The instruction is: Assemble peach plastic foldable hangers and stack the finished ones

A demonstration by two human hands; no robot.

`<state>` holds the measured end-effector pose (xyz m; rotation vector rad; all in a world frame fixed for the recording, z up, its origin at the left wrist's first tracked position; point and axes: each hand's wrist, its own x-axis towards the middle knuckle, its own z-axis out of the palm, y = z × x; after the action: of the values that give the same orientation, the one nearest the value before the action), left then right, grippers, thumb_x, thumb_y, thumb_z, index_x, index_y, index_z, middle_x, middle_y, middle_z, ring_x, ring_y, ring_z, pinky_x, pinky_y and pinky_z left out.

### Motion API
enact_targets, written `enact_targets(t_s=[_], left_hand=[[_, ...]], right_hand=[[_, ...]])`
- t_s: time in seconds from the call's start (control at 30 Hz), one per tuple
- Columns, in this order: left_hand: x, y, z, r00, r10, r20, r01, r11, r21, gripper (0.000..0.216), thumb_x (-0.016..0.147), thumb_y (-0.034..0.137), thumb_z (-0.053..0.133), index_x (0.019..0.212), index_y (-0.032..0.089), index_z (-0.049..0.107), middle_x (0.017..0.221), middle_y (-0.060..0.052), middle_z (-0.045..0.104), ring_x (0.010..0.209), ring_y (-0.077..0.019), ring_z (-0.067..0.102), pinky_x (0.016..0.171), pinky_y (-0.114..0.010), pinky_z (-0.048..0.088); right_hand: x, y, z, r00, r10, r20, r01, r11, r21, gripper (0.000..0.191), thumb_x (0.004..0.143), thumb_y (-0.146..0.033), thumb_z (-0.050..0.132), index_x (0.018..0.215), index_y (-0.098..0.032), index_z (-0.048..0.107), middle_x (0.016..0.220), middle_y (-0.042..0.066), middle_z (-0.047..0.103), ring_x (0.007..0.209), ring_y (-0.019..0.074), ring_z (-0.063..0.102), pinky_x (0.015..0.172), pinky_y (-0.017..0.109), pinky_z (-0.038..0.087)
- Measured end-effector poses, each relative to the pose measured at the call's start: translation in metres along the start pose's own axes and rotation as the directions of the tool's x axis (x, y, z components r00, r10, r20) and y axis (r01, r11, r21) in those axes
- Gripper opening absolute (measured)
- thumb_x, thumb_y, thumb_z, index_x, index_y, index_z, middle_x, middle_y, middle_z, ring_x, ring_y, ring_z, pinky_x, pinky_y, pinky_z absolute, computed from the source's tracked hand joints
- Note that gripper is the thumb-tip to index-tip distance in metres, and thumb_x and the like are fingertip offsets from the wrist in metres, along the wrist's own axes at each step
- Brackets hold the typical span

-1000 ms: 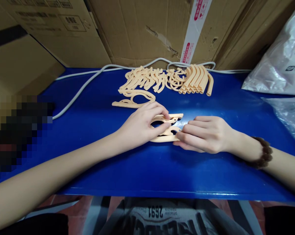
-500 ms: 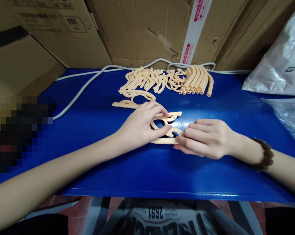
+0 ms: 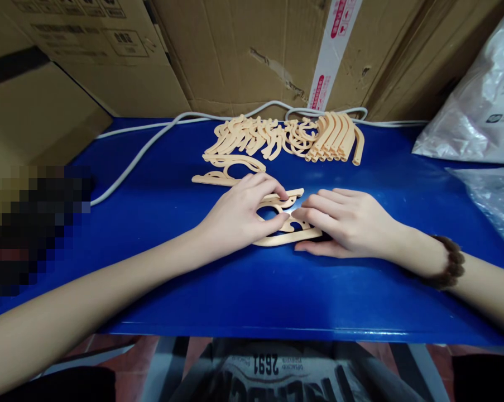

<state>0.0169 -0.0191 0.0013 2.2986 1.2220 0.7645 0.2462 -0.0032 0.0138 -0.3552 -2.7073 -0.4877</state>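
A cream plastic folding clothes hanger, folded up with a ring-shaped middle, lies low over the blue table. My left hand pinches it from the left, the thumb across its middle and the fingers at its far arm. From the right, my right hand reaches over the hanger's near arm, fingers above and thumb on the near side, in a loose grip. Its fingers cover part of the right end. Beyond my left hand lies another folded hanger, partly hidden by that hand.
Along the back lie loose curved hanger pieces, hooks and stacked curved arms. A white cable runs behind them. Cardboard boxes wall the back and left. Plastic bags stand at the right.
My right hand has shifted up and its fingers have loosened and spread, uncovering the near arm's end. The hanger has turned slightly. My left hand stays in place.
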Motion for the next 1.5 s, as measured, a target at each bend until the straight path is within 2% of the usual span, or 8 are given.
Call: enact_targets(t_s=[0.23, 0.43, 0.57, 0.83, 1.07, 1.23, 1.4, 1.5], left_hand=[[0.003, -0.003, -0.003, 0.999, 0.036, 0.031, -0.033, 0.996, -0.087, 0.018, 0.084, 0.012, 0.054, 0.098, 0.020, 0.062, 0.104, -0.003, 0.065, 0.103, -0.0191, 0.059, 0.093, -0.034, 0.045], [0.004, -0.008, -0.004, 0.997, 0.078, 0.020, -0.075, 0.991, -0.106, 0.016, 0.092, 0.012, 0.049, 0.095, 0.020, 0.063, 0.104, -0.004, 0.066, 0.103, -0.0186, 0.059, 0.093, -0.034, 0.045], [0.004, -0.009, -0.003, 0.996, 0.094, 0.005, -0.093, 0.990, -0.104, 0.014, 0.095, 0.014, 0.049, 0.093, 0.019, 0.063, 0.104, -0.005, 0.066, 0.102, -0.0182, 0.060, 0.094, -0.034, 0.045], [0.005, -0.007, -0.004, 0.999, 0.047, 0.019, -0.044, 0.991, -0.125, 0.014, 0.093, 0.014, 0.051, 0.096, 0.019, 0.063, 0.102, -0.004, 0.067, 0.099, -0.0183, 0.061, 0.089, -0.032, 0.046], [0.004, -0.005, -0.006, 0.997, 0.060, 0.041, -0.056, 0.994, -0.097, 0.012, 0.095, 0.024, 0.055, 0.102, 0.019, 0.063, 0.104, -0.004, 0.066, 0.100, -0.0179, 0.061, 0.089, -0.031, 0.046], [0.002, -0.001, -0.008, 0.968, 0.195, 0.157, -0.212, 0.973, 0.096, 0.049, 0.084, 0.053, 0.069, 0.115, 0.017, 0.059, 0.122, -0.010, 0.061, 0.112, -0.0262, 0.056, 0.100, -0.040, 0.043], [0.001, 0.002, -0.010, 0.956, 0.221, 0.193, -0.245, 0.964, 0.108, 0.041, 0.085, 0.037, 0.067, 0.120, 0.017, 0.058, 0.129, -0.009, 0.060, 0.117, -0.0259, 0.055, 0.106, -0.040, 0.039], [0.001, 0.004, -0.014, 0.966, 0.210, 0.150, -0.214, 0.977, 0.011, 0.030, 0.089, 0.031, 0.061, 0.115, 0.016, 0.060, 0.117, -0.006, 0.066, 0.106, -0.0208, 0.061, 0.096, -0.032, 0.044]], right_hand=[[-0.001, 0.002, 0.002, 0.998, 0.032, 0.058, -0.040, 0.989, 0.139, 0.040, 0.096, -0.050, 0.051, 0.096, -0.013, 0.065, 0.086, 0.007, 0.066, 0.077, 0.0181, 0.056, 0.065, 0.031, 0.044], [-0.002, 0.002, 0.001, 0.989, 0.065, 0.130, -0.110, 0.920, 0.376, 0.035, 0.094, -0.047, 0.055, 0.098, -0.014, 0.065, 0.095, 0.009, 0.066, 0.082, 0.0167, 0.057, 0.071, 0.029, 0.046], [-0.003, -0.001, 0.000, 0.990, 0.047, 0.133, -0.100, 0.900, 0.424, 0.031, 0.094, -0.044, 0.057, 0.096, -0.015, 0.066, 0.093, 0.007, 0.067, 0.083, 0.0166, 0.058, 0.074, 0.028, 0.046], [-0.003, 0.002, 0.003, 0.993, 0.048, 0.110, -0.082, 0.940, 0.330, 0.023, 0.094, -0.033, 0.054, 0.102, -0.014, 0.064, 0.098, 0.009, 0.066, 0.086, 0.0183, 0.057, 0.075, 0.030, 0.047], [-0.002, 0.007, 0.004, 0.986, 0.119, 0.118, -0.150, 0.942, 0.299, 0.025, 0.093, -0.038, 0.055, 0.099, -0.014, 0.061, 0.090, 0.008, 0.063, 0.080, 0.0185, 0.055, 0.070, 0.030, 0.045], [-0.002, 0.007, 0.004, 0.988, 0.126, 0.091, -0.142, 0.970, 0.199, 0.034, 0.094, -0.045, 0.053, 0.100, -0.013, 0.061, 0.094, 0.010, 0.065, 0.079, 0.0196, 0.054, 0.070, 0.032, 0.044], [-0.003, 0.005, 0.000, 0.995, 0.101, 0.011, -0.102, 0.994, 0.051, 0.036, 0.095, -0.049, 0.053, 0.100, -0.014, 0.062, 0.091, 0.009, 0.067, 0.076, 0.0192, 0.054, 0.066, 0.031, 0.041], [-0.003, 0.005, -0.003, 0.992, 0.103, -0.067, -0.102, 0.995, 0.020, 0.028, 0.095, -0.039, 0.056, 0.103, -0.013, 0.061, 0.090, 0.008, 0.068, 0.073, 0.0181, 0.054, 0.063, 0.031, 0.040]])
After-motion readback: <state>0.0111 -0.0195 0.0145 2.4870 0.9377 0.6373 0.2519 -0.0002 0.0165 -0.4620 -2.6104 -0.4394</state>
